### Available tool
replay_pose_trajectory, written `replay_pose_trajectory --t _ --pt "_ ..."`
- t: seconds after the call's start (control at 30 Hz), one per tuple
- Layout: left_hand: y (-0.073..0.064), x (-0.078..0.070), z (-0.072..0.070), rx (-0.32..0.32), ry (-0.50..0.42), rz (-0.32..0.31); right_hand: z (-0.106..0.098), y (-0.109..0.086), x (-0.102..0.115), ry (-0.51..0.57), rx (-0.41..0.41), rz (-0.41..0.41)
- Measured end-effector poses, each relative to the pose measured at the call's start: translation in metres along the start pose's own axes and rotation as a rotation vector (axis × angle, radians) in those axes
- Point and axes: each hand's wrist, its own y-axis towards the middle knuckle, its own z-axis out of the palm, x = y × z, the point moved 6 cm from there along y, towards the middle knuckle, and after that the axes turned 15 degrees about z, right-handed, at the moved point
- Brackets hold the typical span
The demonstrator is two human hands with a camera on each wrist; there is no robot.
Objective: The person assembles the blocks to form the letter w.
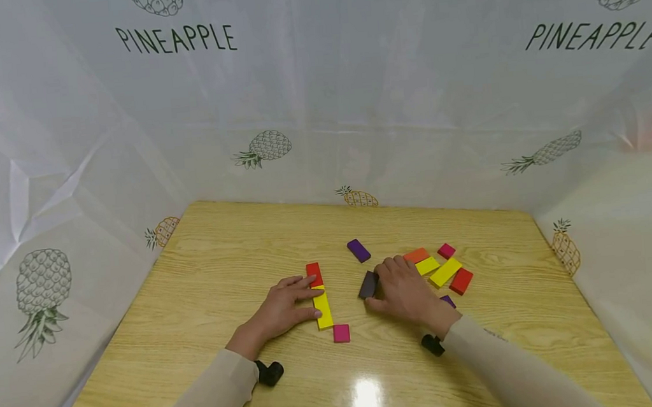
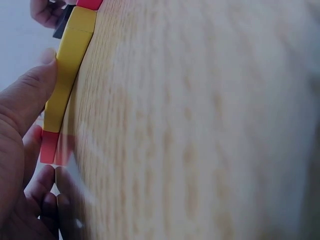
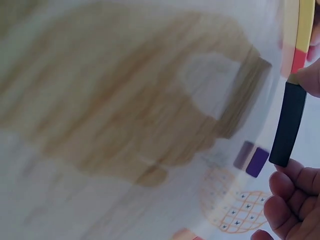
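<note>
A red block (image 1: pixel 313 269) and a yellow block (image 1: pixel 324 315) lie end to end in a line on the wooden table. My left hand (image 1: pixel 279 308) rests against this line from the left, fingers stretched over it and thumb touching the yellow side. By the near end of the yellow block is a small magenta block (image 1: pixel 341 333). To the right, my right hand (image 1: pixel 404 290) pinches a black block (image 3: pixel 288 125) at its two ends, between thumb and fingertips. In the right wrist view the black block appears tilted, close over the tabletop.
A purple block (image 1: pixel 358 250) lies farther back. Right of my right hand are an orange block (image 1: pixel 416 256), yellow blocks (image 1: pixel 445 272), a red block (image 1: pixel 461 281), a magenta block (image 1: pixel 446 251) and a partly hidden purple block (image 1: pixel 447 301). A pineapple-print sheet (image 1: pixel 317 89) hangs around the table.
</note>
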Motion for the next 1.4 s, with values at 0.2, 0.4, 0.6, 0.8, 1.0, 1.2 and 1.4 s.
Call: replay_pose_trajectory --t 0.2,0.4,0.6,0.8,1.0,1.2,1.4 --pt "0.000 -0.001 0.000 -0.006 -0.013 0.004 0.001 -0.008 0.010 -0.013 -0.001 -0.038" --pt "0.000 -0.003 -0.001 -0.011 -0.007 0.023 0.003 -0.015 0.018 0.005 0.039 -0.061" --pt "0.001 -0.004 -0.001 -0.009 0.003 0.030 0.004 -0.021 0.025 0.016 0.028 -0.102" --pt "0.000 -0.004 -0.002 -0.011 -0.001 0.020 0.004 -0.026 0.032 -0.002 0.007 -0.140" --pt "0.000 -0.003 -0.001 -0.014 -0.006 0.021 0.003 -0.030 0.037 -0.019 -0.009 -0.163" --pt "0.000 -0.003 -0.001 -0.011 0.002 0.028 0.002 -0.031 0.040 -0.035 -0.025 -0.178" --pt "0.000 -0.002 0.000 -0.013 0.001 0.034 0.001 -0.032 0.040 -0.045 -0.025 -0.181"
